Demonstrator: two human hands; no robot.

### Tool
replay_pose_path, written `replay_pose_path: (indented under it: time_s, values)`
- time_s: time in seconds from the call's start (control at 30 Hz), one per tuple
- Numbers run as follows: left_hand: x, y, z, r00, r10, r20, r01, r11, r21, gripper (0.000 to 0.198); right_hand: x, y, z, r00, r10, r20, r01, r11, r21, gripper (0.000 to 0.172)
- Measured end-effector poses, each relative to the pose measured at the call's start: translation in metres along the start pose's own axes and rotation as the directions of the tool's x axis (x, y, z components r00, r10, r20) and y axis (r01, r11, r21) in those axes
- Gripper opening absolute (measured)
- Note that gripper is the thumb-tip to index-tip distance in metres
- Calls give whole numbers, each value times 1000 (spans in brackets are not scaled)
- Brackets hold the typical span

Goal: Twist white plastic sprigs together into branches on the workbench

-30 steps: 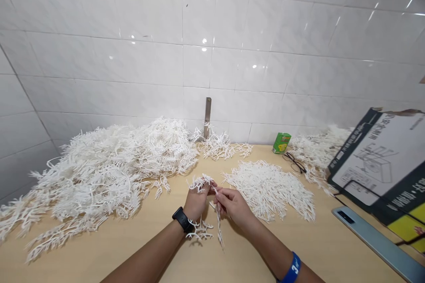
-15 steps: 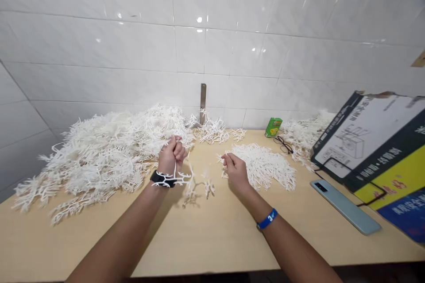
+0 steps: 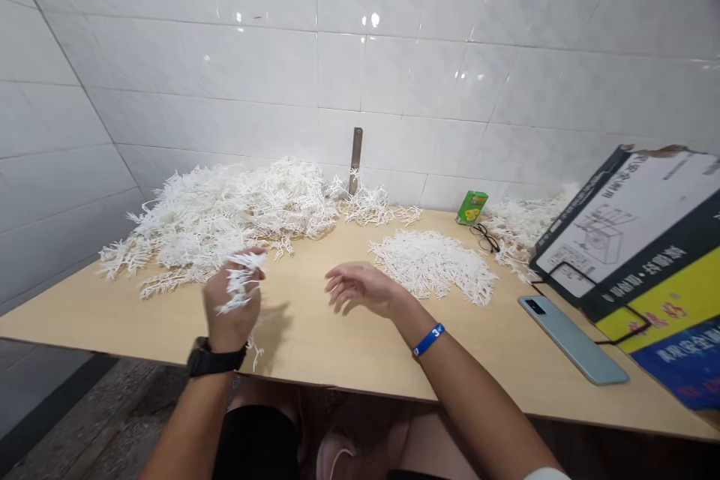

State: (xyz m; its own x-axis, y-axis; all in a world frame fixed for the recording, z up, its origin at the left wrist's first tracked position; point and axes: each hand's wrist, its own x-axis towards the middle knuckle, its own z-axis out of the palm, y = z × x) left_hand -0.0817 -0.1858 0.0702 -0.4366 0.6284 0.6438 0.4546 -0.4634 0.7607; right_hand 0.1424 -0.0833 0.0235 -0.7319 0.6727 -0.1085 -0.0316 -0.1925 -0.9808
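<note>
My left hand [image 3: 222,322], above the table's front left part, is closed around white branched plastic sprigs [image 3: 241,281]. Part of a sprig also hangs below that hand, close to the watch. Palm turned inward and fingers loosely spread, my right hand [image 3: 363,286] holds nothing. It hovers over the wooden table [image 3: 337,349], just left of a low heap of small white plastic sprigs [image 3: 436,266]. A much bigger pile of white branched plastic [image 3: 241,210] lies beyond my left hand.
Against the tiled wall [image 3: 270,60] sits a small cluster of white branches [image 3: 365,206]. On the right are a green box [image 3: 471,208], glasses [image 3: 484,238], another white pile [image 3: 520,221], a phone [image 3: 574,341] and a large printed carton [image 3: 635,255].
My left hand has come back toward the table's front left with the sprigs. My right hand has left the small heap's edge, moved left and opened. The camera view has shifted.
</note>
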Motion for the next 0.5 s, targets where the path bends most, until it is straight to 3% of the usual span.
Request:
replay_pose_path:
  time_s: [0.03,0.07,0.1,0.13,0.2,0.23,0.27,0.3,0.37,0.43,0.5]
  values:
    - [-13,-14,7,995,-64,81,55,993,103,14,1,3,6,984,70,164,-81,995,61,40]
    - [-24,-26,14,981,-169,94,153,976,154,17,3,7,8,965,108,241,-134,986,95,39]
    - [-33,-36,21,953,-275,125,251,952,174,18,7,12,8,964,122,237,-154,980,123,38]
    - [-40,-43,28,921,-351,169,319,928,191,19,13,16,4,982,105,155,-130,978,162,36]
    - [-48,-48,38,859,-396,326,347,916,200,22,24,22,-10,986,-9,-167,38,985,170,31]
    - [-50,-48,41,825,-390,409,338,921,195,25,29,25,-18,922,-85,-377,130,987,94,29]
    - [-50,-47,43,794,-377,477,326,926,189,26,32,26,-26,798,-181,-574,203,979,-27,27]
    - [-51,-46,45,768,-364,528,310,931,191,28,35,27,-31,736,-224,-639,228,971,-78,29]
    - [-52,-44,46,747,-339,573,265,941,211,31,35,28,-32,658,-314,-684,267,947,-178,31]
    - [-52,-44,46,738,-322,593,210,945,252,32,31,28,-22,649,-420,-635,318,907,-276,28]
    - [-51,-46,47,735,-321,597,149,936,320,30,27,28,-3,725,-463,-510,361,886,-291,28]
